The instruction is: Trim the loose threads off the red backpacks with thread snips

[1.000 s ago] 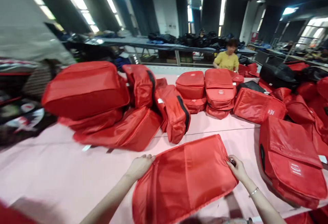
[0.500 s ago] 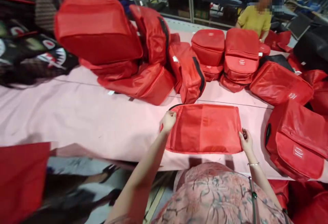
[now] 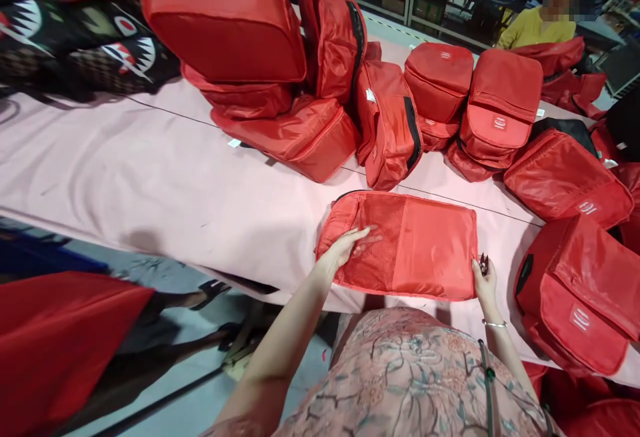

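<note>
A flat red bag (image 3: 437, 243) lies in front of me, with a mesh panel across its left half. My left hand (image 3: 344, 250) is open over the mesh, fingers stretched out and the tips either on or just above it. At the right end, my right hand (image 3: 484, 280) is closed, its thumb at the bag's edge. Small dark thread snips (image 3: 484, 264) stick up from that hand, points upward; their lower part is hidden in the fingers.
Red backpacks (image 3: 230, 30) are piled at the back left, and more (image 3: 505, 103) stand at the back right. One red backpack (image 3: 580, 290) sits close on my right. Patterned black bags (image 3: 110, 50) lie far left on the pink-covered table (image 3: 165, 177). A person in yellow (image 3: 540, 27) is across the table.
My left hand has let go of the bag's left edge, opened, and moved right over the mesh. My right hand stays at the right end. The camera view has shifted.
</note>
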